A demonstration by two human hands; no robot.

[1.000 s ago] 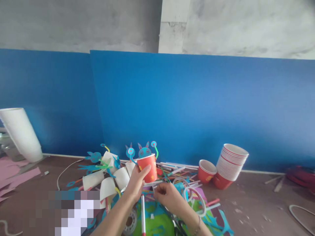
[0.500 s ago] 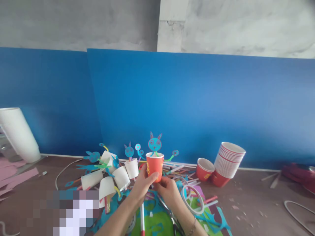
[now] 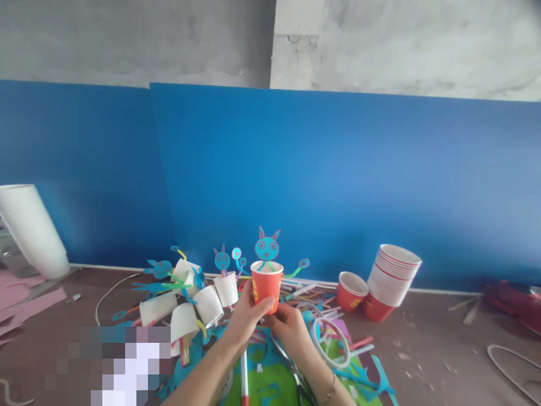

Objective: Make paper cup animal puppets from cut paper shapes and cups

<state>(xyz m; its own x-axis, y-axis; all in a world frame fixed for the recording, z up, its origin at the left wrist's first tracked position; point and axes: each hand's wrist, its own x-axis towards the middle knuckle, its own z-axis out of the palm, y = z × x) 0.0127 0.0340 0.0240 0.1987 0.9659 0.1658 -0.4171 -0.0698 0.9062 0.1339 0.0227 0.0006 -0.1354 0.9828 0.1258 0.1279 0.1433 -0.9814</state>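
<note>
My left hand [image 3: 249, 318] is wrapped round a red paper cup [image 3: 267, 285] with yellow lettering, held upright, thumb across its front. A blue paper animal head [image 3: 267, 248] with pointed ears and heart eyes stands above the rim. Green and blue straw arms come out at the sides; a blue round paper hand [image 3: 303, 263] tips the right one. Directly beneath the cup, my right hand [image 3: 289, 327] is closed at its base; what its fingers pinch is hidden. A white cup [image 3: 226, 288] with a similar blue head stands just left.
Several white cups [image 3: 209, 306] with blue cut-outs lie to the left. Tape rolls [image 3: 347, 355], scissors [image 3: 299, 383], straws and blue scraps cover the green sheet [image 3: 279, 375]. Right are a single red cup [image 3: 352, 291] and a cup stack [image 3: 391, 279]. A blue panel [image 3: 316, 180] stands behind.
The cup has moved right and turned upright. Its blue head has risen above the rim and the arms have spread. My right hand has come up under the cup. The last half second shows little movement.
</note>
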